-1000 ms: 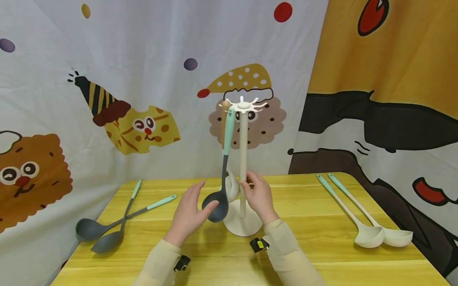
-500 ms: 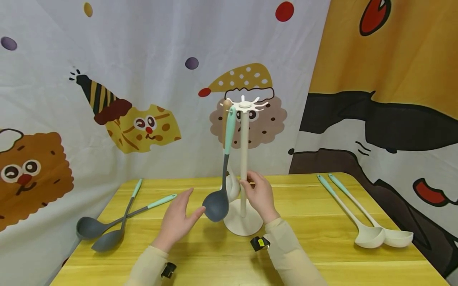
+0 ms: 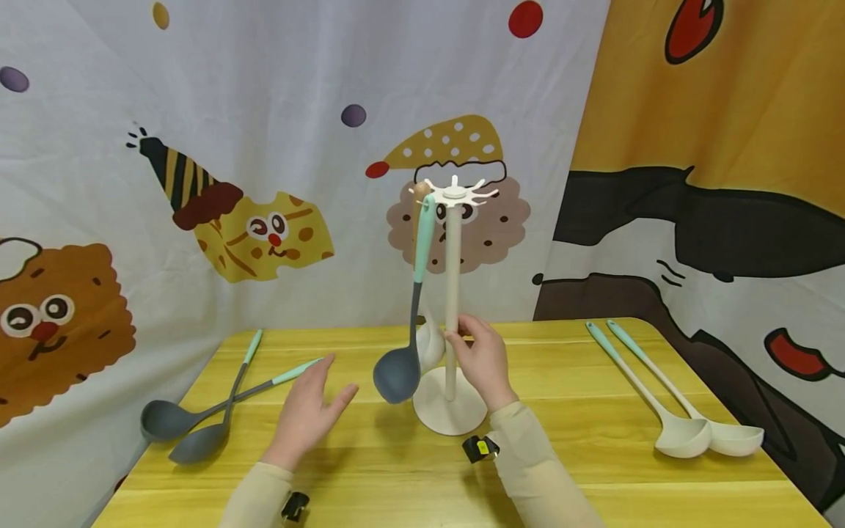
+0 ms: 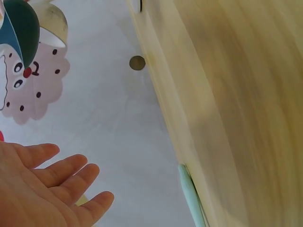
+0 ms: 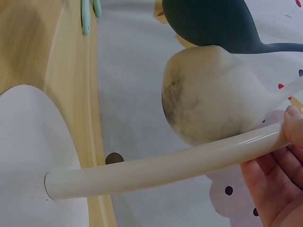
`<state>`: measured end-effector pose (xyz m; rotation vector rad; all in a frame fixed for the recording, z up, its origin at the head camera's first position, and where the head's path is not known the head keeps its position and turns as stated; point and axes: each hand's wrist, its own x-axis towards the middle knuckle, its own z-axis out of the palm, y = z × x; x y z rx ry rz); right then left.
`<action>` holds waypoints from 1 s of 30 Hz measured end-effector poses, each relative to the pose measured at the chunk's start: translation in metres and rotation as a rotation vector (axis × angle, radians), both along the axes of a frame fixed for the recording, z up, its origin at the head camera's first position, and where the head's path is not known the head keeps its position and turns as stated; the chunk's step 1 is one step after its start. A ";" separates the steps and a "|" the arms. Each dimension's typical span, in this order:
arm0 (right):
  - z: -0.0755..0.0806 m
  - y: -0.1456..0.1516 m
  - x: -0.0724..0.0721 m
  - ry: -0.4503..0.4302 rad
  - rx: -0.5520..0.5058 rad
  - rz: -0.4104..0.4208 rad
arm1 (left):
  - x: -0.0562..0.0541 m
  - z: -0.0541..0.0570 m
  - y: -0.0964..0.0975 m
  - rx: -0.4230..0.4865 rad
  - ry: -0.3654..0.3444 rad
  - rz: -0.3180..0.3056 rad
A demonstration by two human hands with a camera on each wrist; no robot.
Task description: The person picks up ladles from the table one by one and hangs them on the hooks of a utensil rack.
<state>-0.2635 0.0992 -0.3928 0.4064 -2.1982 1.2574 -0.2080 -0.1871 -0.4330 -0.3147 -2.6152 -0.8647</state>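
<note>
My right hand [image 3: 485, 359] grips the pole of a white utensil stand [image 3: 452, 279], thumb and fingers round it in the right wrist view. From the stand's hooks hangs a dark grey ladle [image 3: 397, 375] with a mint handle. Behind it hangs a white ladle [image 5: 208, 97], its bowl smudged dark; a wooden handle end shows near the hooks. My left hand [image 3: 304, 418] is in the air left of the hanging ladles, fingers spread and holding nothing. In the left wrist view its palm [image 4: 33, 198] faces up, apart from a mint handle [image 4: 190, 196].
Two dark grey ladles with mint handles [image 3: 198, 444] lie crossed on the wooden table [image 3: 370, 484] at the left. On the right lie two white ladles [image 3: 683, 438] side by side. A patterned cloth [image 3: 277, 66] hangs behind the table.
My left hand has drawn away leftward from the dark ladle's bowl, which its thumb overlapped a second ago. The right hand stays on the pole; the ladle hangs almost unmoved.
</note>
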 end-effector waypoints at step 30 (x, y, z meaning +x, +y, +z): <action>0.001 -0.009 -0.003 0.000 -0.070 -0.137 | 0.001 -0.004 -0.032 0.014 -0.065 0.056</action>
